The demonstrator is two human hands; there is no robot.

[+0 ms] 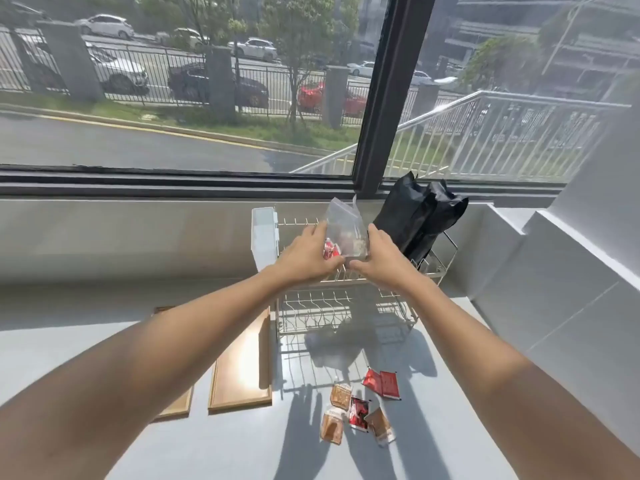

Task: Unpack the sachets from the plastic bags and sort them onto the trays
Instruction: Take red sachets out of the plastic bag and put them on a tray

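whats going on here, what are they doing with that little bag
A person holds a clear plastic bag with both hands, left hand and right hand, above a wire rack by the window. The bag still has sachets inside. Several loose sachets, red and brown, lie on the counter. Two wooden trays to the left show no sachets on them.

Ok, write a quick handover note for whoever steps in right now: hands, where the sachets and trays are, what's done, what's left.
Left hand and right hand both grip a clear plastic bag above the wire rack; it holds sachets.
Six loose sachets, red and brown, lie on the counter in front of the rack.
Two wooden trays sit to the left; no sachets show on them.
Black bags stand at the rack's right end.
Done: some sachets are out.
Left: empty this bag, check the black bags, sort everything onto the trays.
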